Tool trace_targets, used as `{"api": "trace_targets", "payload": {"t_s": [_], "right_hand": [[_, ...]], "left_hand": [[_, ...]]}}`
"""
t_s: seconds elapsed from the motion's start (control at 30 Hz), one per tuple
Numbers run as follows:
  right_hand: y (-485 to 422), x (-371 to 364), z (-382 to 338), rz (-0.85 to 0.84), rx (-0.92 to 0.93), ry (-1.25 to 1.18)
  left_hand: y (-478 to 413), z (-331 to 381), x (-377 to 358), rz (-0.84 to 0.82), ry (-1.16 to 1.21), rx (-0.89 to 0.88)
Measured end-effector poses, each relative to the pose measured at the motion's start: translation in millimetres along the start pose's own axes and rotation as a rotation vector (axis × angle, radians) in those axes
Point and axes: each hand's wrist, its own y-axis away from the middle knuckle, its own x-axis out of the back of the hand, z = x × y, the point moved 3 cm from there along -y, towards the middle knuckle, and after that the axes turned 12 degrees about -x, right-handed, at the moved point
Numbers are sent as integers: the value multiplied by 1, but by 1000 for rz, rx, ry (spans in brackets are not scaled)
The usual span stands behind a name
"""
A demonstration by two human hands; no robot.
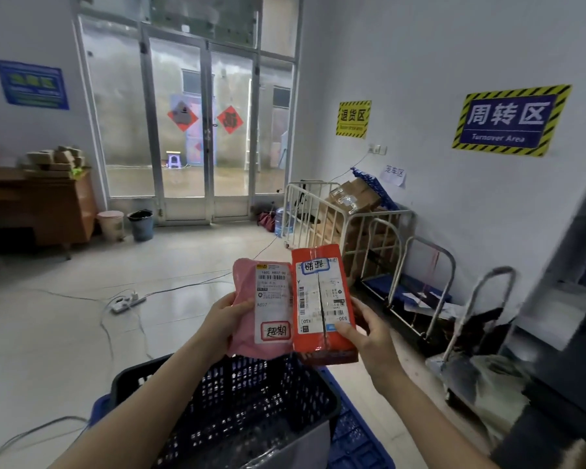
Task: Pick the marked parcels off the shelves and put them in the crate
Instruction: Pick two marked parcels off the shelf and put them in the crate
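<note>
Two marked parcels held upright above the crate

In the head view, our left hand (229,319) grips the pink parcel (268,309) by its left edge, and our right hand (369,336) pinches the red parcel (322,306) at its lower right, thumb on the front. Both parcels stand with their long axes vertical, edges touching. The dark mesh crate (132,374) lies straight below and nearer to us. The pink parcel hangs over its far rim, so we judge the left hand has the shorter drop.

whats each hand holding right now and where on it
The left hand grips the pink parcel by its left edge; the right hand pinches the red parcel at its lower right corner.
</note>
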Motion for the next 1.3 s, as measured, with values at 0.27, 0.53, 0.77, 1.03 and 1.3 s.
{"api": "trace_targets", "payload": {"t_s": [0.27, 0.53, 0.77, 1.03, 1.3], "right_hand": [[-35, -87, 59, -179, -234, -7], [-65, -137, 130, -350, -447, 58], [-112, -165, 214, -451, -627, 128], [-141, -196, 327, -562, -845, 178], [-152, -215, 399, -657, -927, 200]], "left_hand": [[2, -32, 100, 122, -116, 151], [9, -90, 166, 287, -161, 328], [5, -159, 204, 414, -177, 503], [-1, -243, 240, 582, -192, 697], [0, -311, 267, 728, -228, 804]]}}
